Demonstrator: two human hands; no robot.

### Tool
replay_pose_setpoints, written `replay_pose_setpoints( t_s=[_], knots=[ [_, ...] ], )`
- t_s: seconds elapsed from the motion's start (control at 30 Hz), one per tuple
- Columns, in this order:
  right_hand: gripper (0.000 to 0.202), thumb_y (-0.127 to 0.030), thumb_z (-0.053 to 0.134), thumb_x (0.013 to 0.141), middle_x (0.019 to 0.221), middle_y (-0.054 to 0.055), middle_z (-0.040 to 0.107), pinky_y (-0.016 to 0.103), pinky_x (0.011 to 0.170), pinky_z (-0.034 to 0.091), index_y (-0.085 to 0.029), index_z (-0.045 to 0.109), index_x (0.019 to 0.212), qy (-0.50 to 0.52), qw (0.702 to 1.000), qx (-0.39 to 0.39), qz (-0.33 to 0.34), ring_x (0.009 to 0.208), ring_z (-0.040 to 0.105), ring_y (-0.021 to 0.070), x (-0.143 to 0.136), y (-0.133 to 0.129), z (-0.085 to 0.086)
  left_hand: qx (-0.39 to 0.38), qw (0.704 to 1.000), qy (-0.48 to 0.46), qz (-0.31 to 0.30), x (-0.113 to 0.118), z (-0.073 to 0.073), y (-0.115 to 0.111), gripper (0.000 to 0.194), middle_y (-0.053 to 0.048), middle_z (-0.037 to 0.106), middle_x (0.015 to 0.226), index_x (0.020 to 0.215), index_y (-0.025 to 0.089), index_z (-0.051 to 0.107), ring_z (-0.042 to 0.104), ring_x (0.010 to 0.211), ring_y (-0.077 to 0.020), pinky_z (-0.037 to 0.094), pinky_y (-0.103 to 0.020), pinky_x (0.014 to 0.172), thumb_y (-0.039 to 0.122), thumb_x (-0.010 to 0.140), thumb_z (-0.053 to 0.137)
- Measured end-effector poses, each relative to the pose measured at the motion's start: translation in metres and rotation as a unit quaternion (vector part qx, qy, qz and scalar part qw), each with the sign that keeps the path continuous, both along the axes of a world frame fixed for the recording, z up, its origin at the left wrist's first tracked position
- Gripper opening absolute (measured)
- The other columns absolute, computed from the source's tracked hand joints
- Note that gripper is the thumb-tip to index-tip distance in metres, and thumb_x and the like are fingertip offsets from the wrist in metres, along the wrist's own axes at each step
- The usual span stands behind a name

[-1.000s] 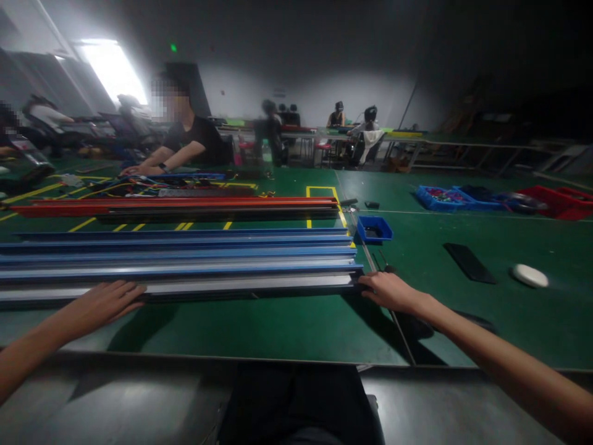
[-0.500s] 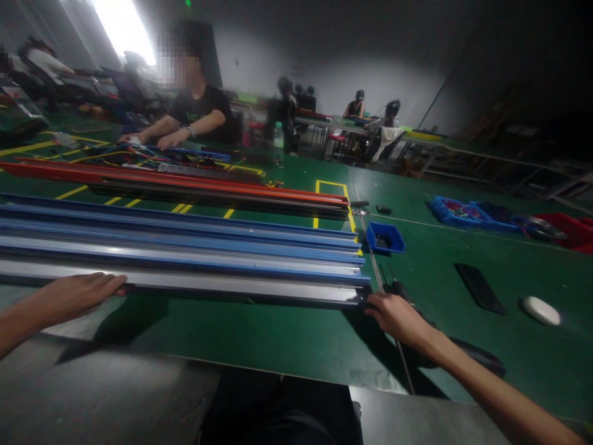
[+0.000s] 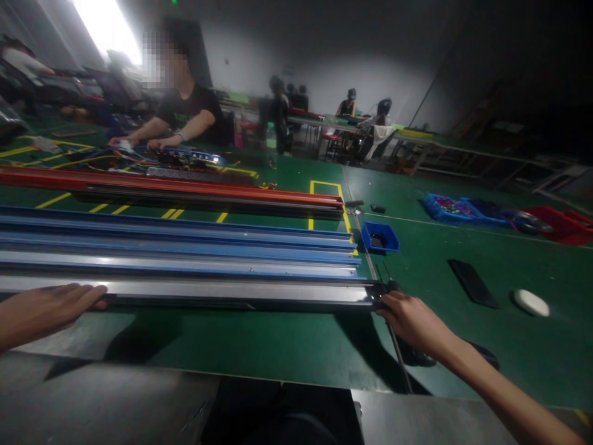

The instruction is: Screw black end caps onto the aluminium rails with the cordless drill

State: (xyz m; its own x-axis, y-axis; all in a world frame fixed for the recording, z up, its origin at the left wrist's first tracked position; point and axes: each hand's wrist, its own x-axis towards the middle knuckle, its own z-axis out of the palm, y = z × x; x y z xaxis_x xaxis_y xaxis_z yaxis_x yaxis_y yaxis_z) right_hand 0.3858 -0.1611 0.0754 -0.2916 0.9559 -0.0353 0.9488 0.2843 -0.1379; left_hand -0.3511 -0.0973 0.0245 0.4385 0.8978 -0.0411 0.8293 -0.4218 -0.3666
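A long silver and black metal rail (image 3: pixel 231 292) lies crosswise along the near side of the green table. My left hand (image 3: pixel 60 306) is closed over its near edge at the left, fingers on top. At the rail's right end, my right hand (image 3: pixel 410 315) grips the tip, its fingertips partly hidden. Just behind this rail, several blue and silver rails (image 3: pixel 185 238) lie side by side, roughly parallel to it. A dark tool (image 3: pixel 393 285) with thin rods is partly covered by my right hand.
Orange-red rails (image 3: pixel 222 191) lie farther back. A small blue bin (image 3: pixel 380 237) stands beyond the rail ends. A black phone-like slab (image 3: pixel 471 282) and a white oval object (image 3: pixel 532 303) lie at right. Across the table, a person (image 3: pixel 185 117) handles wires. Blue trays (image 3: pixel 463 210) sit far right.
The near rail has shifted slightly right, and its end now sticks out past the blue rails. My right hand moved right with it. The view has turned a little.
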Motion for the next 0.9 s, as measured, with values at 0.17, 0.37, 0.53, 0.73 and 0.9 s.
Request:
replay_pose_setpoints(
  t_s=[0.17, 0.37, 0.53, 0.73, 0.9],
  knots=[
    [0.027, -0.025, 0.047, 0.096, 0.090, 0.015, 0.072, 0.035, 0.062, 0.050, -0.015, 0.072, 0.093, 0.007, 1.000, -0.010, -0.006, 0.073, 0.073, 0.0261, 0.000, 0.000, 0.008, -0.012, 1.000, -0.004, -0.026, -0.015, 0.011, 0.007, 0.050, -0.015, 0.077, 0.117, 0.114, 0.014, 0.077, 0.075, 0.106, -0.0308, 0.061, -0.045, 0.092, 0.002, 0.084, 0.038],
    [0.028, -0.029, 0.048, 0.098, 0.097, 0.017, 0.072, 0.040, 0.067, 0.054, -0.013, 0.071, 0.103, -0.017, 1.000, 0.005, 0.004, 0.080, 0.073, 0.0295, -0.004, 0.015, 0.014, 0.000, 0.999, -0.044, -0.029, -0.025, 0.023, 0.022, 0.048, -0.016, 0.076, 0.116, 0.114, 0.014, 0.073, 0.073, 0.110, -0.0337, 0.058, -0.048, 0.097, 0.005, 0.076, 0.045],
    [0.035, -0.033, 0.046, 0.103, 0.105, 0.018, 0.072, 0.041, 0.072, 0.057, -0.011, 0.068, 0.118, -0.033, 0.999, 0.011, 0.009, 0.087, 0.075, 0.0309, -0.009, 0.029, 0.022, 0.007, 0.999, -0.039, -0.032, -0.027, 0.029, 0.038, 0.047, -0.017, 0.076, 0.116, 0.114, 0.011, 0.072, 0.073, 0.108, -0.0320, 0.058, -0.046, 0.097, 0.005, 0.076, 0.044],
    [0.045, -0.034, 0.046, 0.103, 0.119, 0.023, 0.070, 0.046, 0.080, 0.057, -0.009, 0.061, 0.137, -0.030, 0.999, 0.028, 0.006, 0.095, 0.075, 0.0344, -0.009, 0.046, 0.031, 0.022, 0.999, -0.027, -0.041, -0.023, 0.040, 0.056, 0.045, -0.023, 0.075, 0.118, 0.114, 0.004, 0.071, 0.072, 0.111, -0.0346, 0.056, -0.052, 0.101, 0.003, 0.081, 0.040],
    [0.047, -0.036, 0.050, 0.102, 0.117, 0.023, 0.072, 0.046, 0.080, 0.056, -0.009, 0.060, 0.139, -0.019, 0.999, 0.048, 0.014, 0.096, 0.074, 0.0350, -0.005, 0.066, 0.032, 0.031, 0.996, -0.052, -0.061, -0.019, 0.044, 0.079, 0.049, -0.025, 0.074, 0.118, 0.112, 0.006, 0.073, 0.073, 0.107, -0.0370, 0.060, -0.055, 0.092, 0.005, 0.087, 0.031]
  ],
)
